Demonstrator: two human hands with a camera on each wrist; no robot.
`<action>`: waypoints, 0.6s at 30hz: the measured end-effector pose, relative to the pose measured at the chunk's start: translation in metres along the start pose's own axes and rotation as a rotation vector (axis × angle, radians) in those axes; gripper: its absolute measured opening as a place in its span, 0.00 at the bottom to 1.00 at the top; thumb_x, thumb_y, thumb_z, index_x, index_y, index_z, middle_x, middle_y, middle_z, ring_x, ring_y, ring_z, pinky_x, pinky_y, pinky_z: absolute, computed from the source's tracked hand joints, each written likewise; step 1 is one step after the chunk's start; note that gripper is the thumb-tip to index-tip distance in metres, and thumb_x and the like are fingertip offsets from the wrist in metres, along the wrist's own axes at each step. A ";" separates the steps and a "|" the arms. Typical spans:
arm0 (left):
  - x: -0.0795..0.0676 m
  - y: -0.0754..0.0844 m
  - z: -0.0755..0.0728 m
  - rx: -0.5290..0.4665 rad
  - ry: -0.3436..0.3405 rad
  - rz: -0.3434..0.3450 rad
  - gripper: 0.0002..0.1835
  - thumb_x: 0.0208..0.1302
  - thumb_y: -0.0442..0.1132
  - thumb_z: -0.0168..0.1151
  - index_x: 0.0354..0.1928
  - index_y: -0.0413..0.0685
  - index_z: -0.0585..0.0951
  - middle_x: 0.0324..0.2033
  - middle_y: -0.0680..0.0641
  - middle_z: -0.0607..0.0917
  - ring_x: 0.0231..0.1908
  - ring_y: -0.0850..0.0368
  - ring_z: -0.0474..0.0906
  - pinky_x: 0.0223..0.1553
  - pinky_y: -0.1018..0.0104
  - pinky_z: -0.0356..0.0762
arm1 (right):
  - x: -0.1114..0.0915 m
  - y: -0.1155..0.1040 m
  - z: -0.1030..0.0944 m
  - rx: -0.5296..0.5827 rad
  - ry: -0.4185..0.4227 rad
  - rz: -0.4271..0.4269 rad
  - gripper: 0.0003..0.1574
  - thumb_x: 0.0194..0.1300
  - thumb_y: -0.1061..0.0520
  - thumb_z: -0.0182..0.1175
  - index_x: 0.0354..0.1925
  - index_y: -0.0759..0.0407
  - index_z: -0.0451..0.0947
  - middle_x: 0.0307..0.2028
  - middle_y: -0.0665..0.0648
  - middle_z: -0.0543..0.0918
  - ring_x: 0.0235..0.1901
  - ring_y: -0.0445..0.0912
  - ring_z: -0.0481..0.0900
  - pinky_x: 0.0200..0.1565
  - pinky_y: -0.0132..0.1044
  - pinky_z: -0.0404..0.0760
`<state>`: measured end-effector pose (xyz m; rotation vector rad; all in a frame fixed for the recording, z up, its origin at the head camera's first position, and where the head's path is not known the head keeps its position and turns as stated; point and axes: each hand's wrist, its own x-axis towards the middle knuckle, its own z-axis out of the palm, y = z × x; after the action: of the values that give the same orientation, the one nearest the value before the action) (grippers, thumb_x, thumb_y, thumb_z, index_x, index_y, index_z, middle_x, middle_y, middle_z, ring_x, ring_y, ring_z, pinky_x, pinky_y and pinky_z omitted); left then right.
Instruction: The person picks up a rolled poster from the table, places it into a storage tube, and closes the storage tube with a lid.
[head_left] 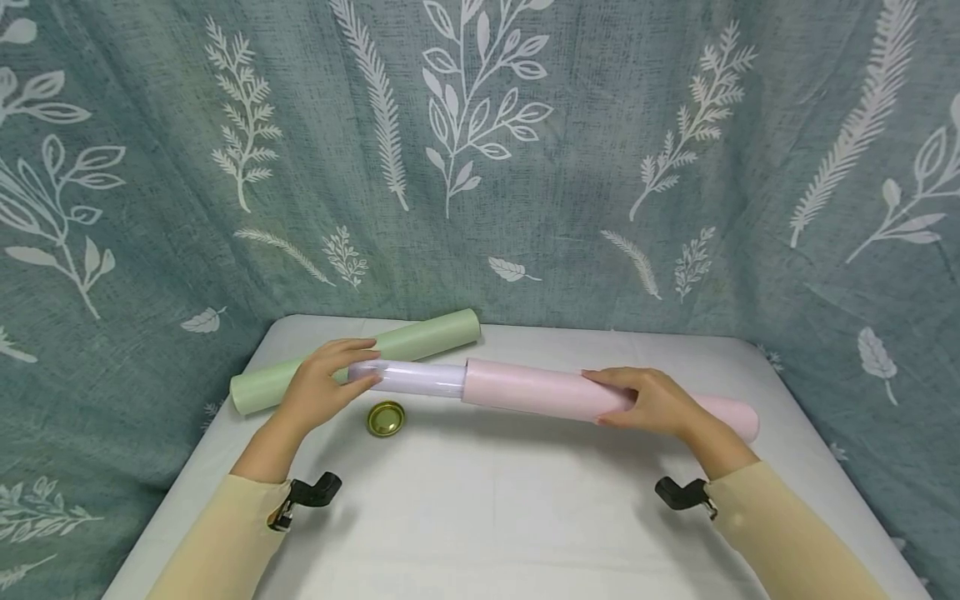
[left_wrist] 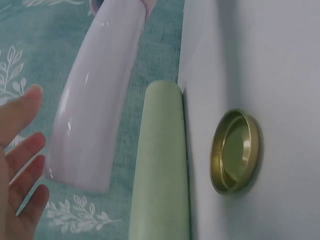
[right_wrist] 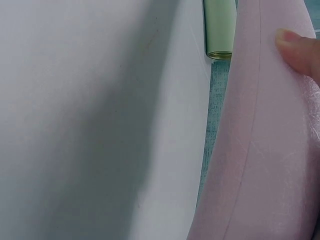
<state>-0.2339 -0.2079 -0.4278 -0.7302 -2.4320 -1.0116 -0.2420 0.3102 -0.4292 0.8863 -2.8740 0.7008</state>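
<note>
My right hand (head_left: 648, 402) grips a long pink cardboard tube (head_left: 525, 388) from above, with the thumb (right_wrist: 295, 50) along its side. The tube is held over the table, tilted slightly down to the right. From its left end sticks a glossy pale lavender roll (head_left: 420, 378), seemingly in clear wrap; the rest of it is hidden inside the tube. My left hand (head_left: 318, 387) is at the roll's free end. In the left wrist view, its fingers (left_wrist: 27, 150) are spread and loosely bent beside that end, the thumb apart.
A green tube (head_left: 431, 335) lies slantwise at the back left of the white-covered table (head_left: 487, 517), behind my left hand. A round gold metal lid (head_left: 386, 419) lies hollow side up below the lavender roll. Leaf-patterned teal curtain (head_left: 570, 208) hangs behind the table.
</note>
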 end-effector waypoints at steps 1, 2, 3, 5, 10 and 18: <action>-0.002 -0.003 -0.001 -0.015 0.000 -0.020 0.21 0.57 0.38 0.76 0.55 0.47 0.86 0.61 0.46 0.81 0.63 0.44 0.72 0.61 0.42 0.71 | -0.001 0.000 0.000 0.004 0.001 0.003 0.45 0.50 0.36 0.77 0.66 0.39 0.77 0.61 0.49 0.80 0.59 0.53 0.79 0.53 0.52 0.79; -0.004 -0.005 -0.001 -0.032 -0.002 -0.044 0.21 0.58 0.38 0.75 0.55 0.47 0.86 0.61 0.46 0.80 0.64 0.44 0.72 0.62 0.42 0.70 | -0.001 0.000 0.000 0.003 0.001 0.001 0.45 0.51 0.36 0.77 0.66 0.39 0.77 0.61 0.49 0.80 0.59 0.54 0.79 0.53 0.53 0.79; -0.005 -0.008 -0.002 -0.051 -0.004 -0.069 0.22 0.59 0.38 0.75 0.56 0.46 0.85 0.62 0.46 0.80 0.64 0.43 0.71 0.63 0.41 0.69 | -0.002 0.000 -0.001 0.004 0.003 0.003 0.45 0.51 0.36 0.77 0.66 0.39 0.77 0.61 0.49 0.80 0.59 0.54 0.79 0.53 0.53 0.79; -0.009 -0.012 -0.003 -0.109 -0.013 -0.131 0.22 0.61 0.38 0.73 0.57 0.45 0.84 0.63 0.46 0.78 0.66 0.43 0.69 0.64 0.41 0.68 | -0.003 0.001 -0.001 0.008 0.009 0.001 0.45 0.50 0.37 0.77 0.66 0.39 0.77 0.61 0.50 0.81 0.59 0.54 0.79 0.52 0.53 0.79; -0.017 -0.021 -0.001 -0.320 -0.050 -0.260 0.25 0.67 0.37 0.67 0.65 0.41 0.77 0.68 0.43 0.73 0.67 0.43 0.68 0.64 0.53 0.71 | -0.005 0.002 -0.001 0.013 0.016 0.005 0.44 0.50 0.37 0.78 0.66 0.39 0.77 0.61 0.50 0.80 0.59 0.54 0.79 0.53 0.53 0.78; -0.021 -0.025 0.008 -0.505 -0.021 -0.279 0.25 0.68 0.32 0.65 0.65 0.35 0.75 0.65 0.36 0.73 0.60 0.55 0.76 0.54 0.75 0.76 | -0.008 0.004 0.000 0.019 0.009 0.014 0.45 0.51 0.37 0.77 0.66 0.39 0.77 0.61 0.51 0.80 0.59 0.55 0.78 0.53 0.54 0.78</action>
<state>-0.2336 -0.2234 -0.4574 -0.5575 -2.3563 -1.7729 -0.2379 0.3176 -0.4322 0.8639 -2.8727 0.7332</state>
